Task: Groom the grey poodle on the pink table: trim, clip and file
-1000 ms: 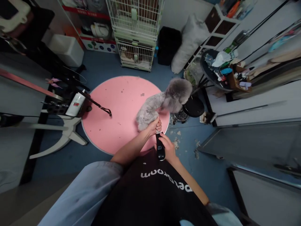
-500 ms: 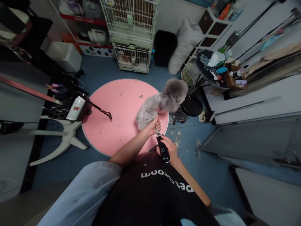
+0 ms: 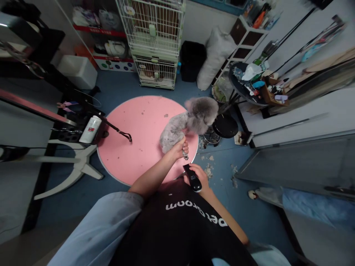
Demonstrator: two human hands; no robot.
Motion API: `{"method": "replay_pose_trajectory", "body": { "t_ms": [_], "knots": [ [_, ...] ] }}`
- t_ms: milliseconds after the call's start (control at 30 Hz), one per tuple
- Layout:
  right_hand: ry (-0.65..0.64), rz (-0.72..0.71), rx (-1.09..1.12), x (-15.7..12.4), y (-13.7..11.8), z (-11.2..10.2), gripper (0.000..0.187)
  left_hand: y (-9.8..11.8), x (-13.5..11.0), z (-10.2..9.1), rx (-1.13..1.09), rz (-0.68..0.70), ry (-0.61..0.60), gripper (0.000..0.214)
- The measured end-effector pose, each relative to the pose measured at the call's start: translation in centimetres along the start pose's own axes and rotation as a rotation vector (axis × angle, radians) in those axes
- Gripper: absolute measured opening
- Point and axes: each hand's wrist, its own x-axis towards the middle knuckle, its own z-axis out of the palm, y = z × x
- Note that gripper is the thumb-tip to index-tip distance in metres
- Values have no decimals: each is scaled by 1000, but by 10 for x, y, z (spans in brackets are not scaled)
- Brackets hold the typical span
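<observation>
A grey, fluffy-headed dog (image 3: 173, 133) is on the round pink grooming table (image 3: 130, 118), at its right side, head towards the table's right edge. My left hand (image 3: 180, 147) is closed around one of the dog's legs, and the paw pokes out below my fingers. In my right hand (image 3: 202, 175) is a black hair clipper (image 3: 192, 178), held in front of my apron. The clipper's head points up at the paw, with a small gap between them.
A looped black strap (image 3: 124, 135) hangs over the table's left part, near a white bottle (image 3: 91, 129). Beyond the table stand wire cages (image 3: 155, 55). A black stool (image 3: 226, 125) is at the right; hair clumps (image 3: 208, 170) litter the floor. Another person's leg (image 3: 269, 195) shows at the right.
The clipper has drawn back slightly from the paw, leaving a gap. The dog's head has shifted a little to the left. A person's leg and blue clothing have appeared at the right.
</observation>
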Motion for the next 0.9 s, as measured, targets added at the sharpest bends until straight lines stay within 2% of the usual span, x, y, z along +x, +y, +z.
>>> {"method": "replay_pose_trajectory", "body": {
  "t_ms": [100,300,433,533,667,900],
  "knots": [
    [25,11,93,9,-3,-5,39,1,0,-6,-3,-28,-31,35],
    [80,135,291,25,-5,-14,34,4,2,-16,-23,-57,-87,34],
    [80,226,320,31,-1,-14,29,4,4,-18,-9,-54,-71,35],
    [127,272,322,35,2,-13,29,3,5,-18,17,-51,-67,34],
    [102,160,255,33,4,-14,34,3,6,-15,18,-55,-43,33],
    [-9,-118,-52,7,5,-4,34,5,0,1,21,-4,0,32]
  ]
}}
